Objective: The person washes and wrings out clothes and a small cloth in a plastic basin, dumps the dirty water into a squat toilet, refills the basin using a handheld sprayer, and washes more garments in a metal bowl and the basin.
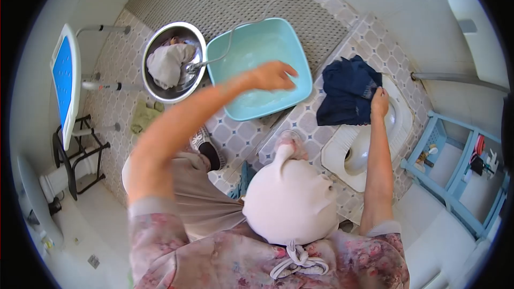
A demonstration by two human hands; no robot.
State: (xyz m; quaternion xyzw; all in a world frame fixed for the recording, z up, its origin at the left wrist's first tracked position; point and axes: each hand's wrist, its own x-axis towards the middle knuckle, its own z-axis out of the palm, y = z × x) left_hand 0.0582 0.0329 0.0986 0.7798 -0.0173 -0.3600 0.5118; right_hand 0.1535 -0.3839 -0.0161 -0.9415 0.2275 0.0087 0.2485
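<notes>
Presently, one dark blue cloth (345,99), folded or bunched, with a pale print near its right edge. Location: right of the tub (299,48), between it and the squat toilet (336,153), partly overlapping the toilet's far left side in view; whether it touches the floor cannot be told.

Right hand (379,103): closed on the cloth's right edge, fingers mostly hidden. Nearer of the two hands, and the only one in contact. From this grip the cloth lies leftward and away from the body.

Left hand (274,76): blurred, over the tub, fingers parted and loosely bent, nothing visible in them. The cloth lies to its right, apart from it.

Cloth, bearing: near edge fairly straight, running from the grip side out to a corner at left; far end rumpled, pointing away from the person. Long axis: none clear, width and depth looking much alike.

Tub: light blue, square with rounded corners, water inside.

Metal bowl (198,42): left of the tub, holding a grey cloth (170,64); shower head (194,67) at its right side, hose (231,40) crossing the tub.

Green cloth (143,117): on the tiles, near the bowl.
</notes>
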